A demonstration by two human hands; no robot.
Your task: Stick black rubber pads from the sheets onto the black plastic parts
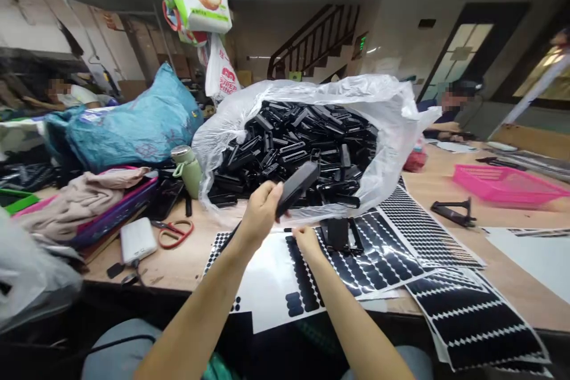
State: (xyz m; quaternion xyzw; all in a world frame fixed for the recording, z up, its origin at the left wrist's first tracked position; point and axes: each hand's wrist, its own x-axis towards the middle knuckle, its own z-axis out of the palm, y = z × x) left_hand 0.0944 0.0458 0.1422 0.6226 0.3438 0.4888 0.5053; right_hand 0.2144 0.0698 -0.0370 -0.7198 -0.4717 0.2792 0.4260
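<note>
My left hand (pixel 262 208) grips a long black plastic part (pixel 299 185), held tilted above the table in front of the bag's mouth. Lower and to its right, my right hand (pixel 308 241) is closed, its fingertips pinching at a black sticker (pixel 288 230) at the top of a white sticker sheet (pixel 271 285). Part of this sheet is bare backing, and rows of black oval stickers remain along its right side. Just right of my right hand, a black frame-like part (pixel 341 234) lies on another sticker sheet (pixel 378 261).
A large translucent plastic bag (pixel 394 130) full of black parts stands open ahead. Left are a green bottle (pixel 187 169), red-handled scissors (pixel 177 234) and a white power bank (pixel 138 240). Right are a black bracket-like part (pixel 454 212) and a pink basket (pixel 507 184). Other people sit farther back.
</note>
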